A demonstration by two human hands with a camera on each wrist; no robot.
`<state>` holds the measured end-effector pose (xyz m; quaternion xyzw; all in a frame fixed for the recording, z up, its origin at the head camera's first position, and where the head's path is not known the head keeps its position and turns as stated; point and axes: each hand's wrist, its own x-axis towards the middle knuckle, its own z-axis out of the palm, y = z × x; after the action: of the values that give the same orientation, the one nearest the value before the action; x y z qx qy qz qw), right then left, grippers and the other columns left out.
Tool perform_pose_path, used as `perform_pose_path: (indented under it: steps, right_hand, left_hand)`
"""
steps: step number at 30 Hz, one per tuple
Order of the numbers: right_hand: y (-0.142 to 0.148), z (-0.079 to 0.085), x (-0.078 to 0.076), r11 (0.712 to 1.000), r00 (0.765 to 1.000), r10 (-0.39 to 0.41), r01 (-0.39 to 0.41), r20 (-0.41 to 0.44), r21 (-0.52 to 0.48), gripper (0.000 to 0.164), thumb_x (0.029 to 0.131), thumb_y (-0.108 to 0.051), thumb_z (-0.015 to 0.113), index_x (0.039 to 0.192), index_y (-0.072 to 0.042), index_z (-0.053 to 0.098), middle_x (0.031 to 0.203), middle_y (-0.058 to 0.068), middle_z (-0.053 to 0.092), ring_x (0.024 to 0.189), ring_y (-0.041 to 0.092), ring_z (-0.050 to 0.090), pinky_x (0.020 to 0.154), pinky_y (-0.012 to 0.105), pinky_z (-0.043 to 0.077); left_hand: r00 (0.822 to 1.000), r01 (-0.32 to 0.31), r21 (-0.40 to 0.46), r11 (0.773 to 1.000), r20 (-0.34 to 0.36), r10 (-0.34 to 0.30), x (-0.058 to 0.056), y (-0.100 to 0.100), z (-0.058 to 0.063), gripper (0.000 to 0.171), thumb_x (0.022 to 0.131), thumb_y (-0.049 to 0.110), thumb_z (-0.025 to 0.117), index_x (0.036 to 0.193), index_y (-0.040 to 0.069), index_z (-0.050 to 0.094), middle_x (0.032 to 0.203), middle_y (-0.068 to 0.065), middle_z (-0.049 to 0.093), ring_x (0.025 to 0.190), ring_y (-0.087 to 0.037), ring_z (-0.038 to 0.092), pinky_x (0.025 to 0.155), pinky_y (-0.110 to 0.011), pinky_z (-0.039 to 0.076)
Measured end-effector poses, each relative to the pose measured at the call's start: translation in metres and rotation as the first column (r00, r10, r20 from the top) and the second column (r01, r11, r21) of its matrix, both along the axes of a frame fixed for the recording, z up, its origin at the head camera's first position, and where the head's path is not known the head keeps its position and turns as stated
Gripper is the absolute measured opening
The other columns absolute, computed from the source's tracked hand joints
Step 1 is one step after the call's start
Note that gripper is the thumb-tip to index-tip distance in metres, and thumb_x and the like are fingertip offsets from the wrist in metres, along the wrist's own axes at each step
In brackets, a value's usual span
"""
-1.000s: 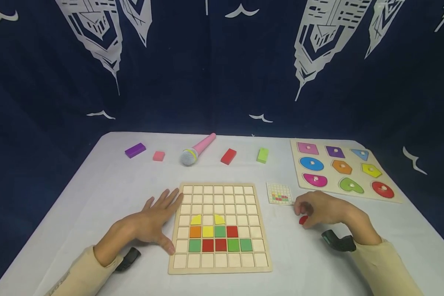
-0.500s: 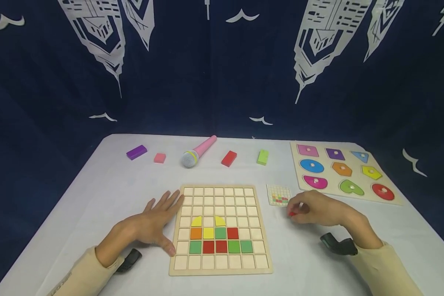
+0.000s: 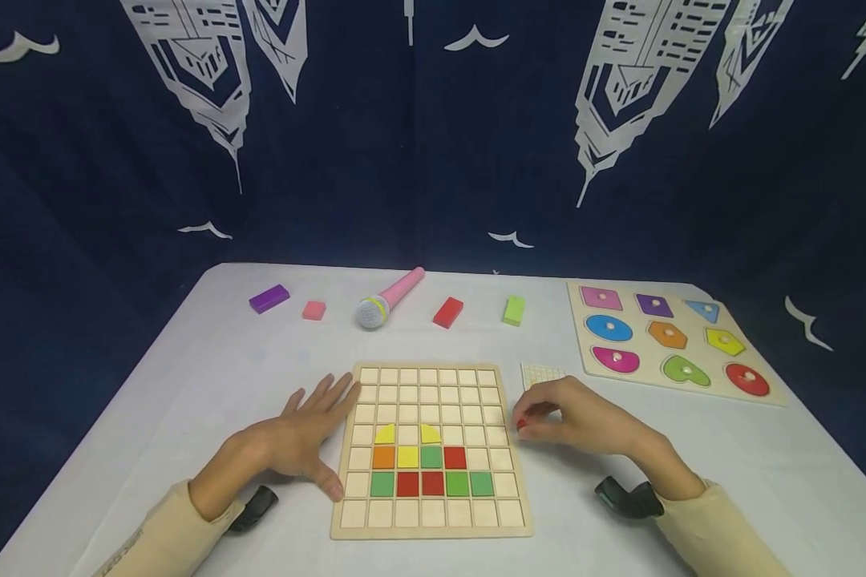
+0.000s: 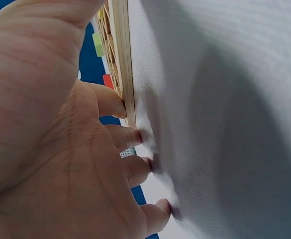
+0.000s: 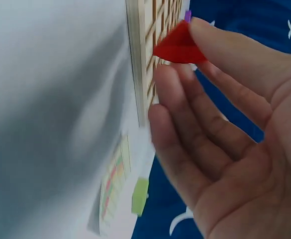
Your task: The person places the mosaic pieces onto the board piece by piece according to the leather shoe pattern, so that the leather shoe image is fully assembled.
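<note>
A wooden grid board (image 3: 433,530) lies in the middle of the table, with two rows of coloured square tiles and two yellow quarter-round tiles in its cells. My left hand (image 3: 296,437) rests spread at the board's left edge, its thumb and index finger touching the rim; the left wrist view shows the other fingertips on the tablecloth. Just off the board's right edge, my right hand (image 3: 573,417) pinches a red quarter-round tile (image 5: 179,46) between thumb and fingers. Partly behind that hand lies a small pattern card (image 3: 541,375), its lower part hidden in the head view.
A shape puzzle board (image 3: 664,383) with knobbed pieces lies at the back right. Along the back are a purple block (image 3: 269,299), a pink block (image 3: 313,310), a toy microphone (image 3: 390,298), a red block (image 3: 448,312) and a green block (image 3: 514,310).
My right hand has lifted the red tile from the table right of the card and carried it left to the grid board's right edge. The left hand has stayed in place.
</note>
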<state>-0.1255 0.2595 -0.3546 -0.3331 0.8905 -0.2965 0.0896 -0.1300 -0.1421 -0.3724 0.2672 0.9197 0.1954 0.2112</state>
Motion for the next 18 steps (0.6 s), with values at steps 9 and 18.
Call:
perform_pose_path:
  steps: [9, 18]
  right_hand:
    - [-0.025, -0.006, 0.009, 0.999, 0.999, 0.015, -0.017, -0.038, -0.052, 0.014, 0.086, -0.018, 0.079, 0.1, -0.02, 0.075, 0.092, -0.015, 0.072, 0.087, 0.003, 0.064, 0.083, 0.028, 0.053]
    - [-0.038, -0.012, 0.013, 0.999, 0.999, 0.0, 0.002, 0.04, -0.043, 0.016, 0.086, -0.02, 0.08, 0.101, -0.025, 0.075, 0.092, -0.018, 0.073, 0.087, 0.004, 0.062, 0.079, 0.029, 0.052]
  left_hand:
    - [1.0, 0.005, 0.001, 1.0, -0.004, -0.005, 0.0, 0.0, 0.001, 0.142, 0.055, 0.05, 0.091, 0.16, 0.001, 0.009, 0.168, -0.021, -0.003, 0.154, -0.044, -0.006, 0.12, -0.068, -0.003]
    - [1.0, 0.002, -0.006, 1.0, -0.011, -0.002, 0.0, 0.0, 0.0, 0.143, 0.054, 0.051, 0.091, 0.16, 0.001, 0.009, 0.168, -0.02, -0.002, 0.154, -0.044, -0.006, 0.12, -0.067, -0.003]
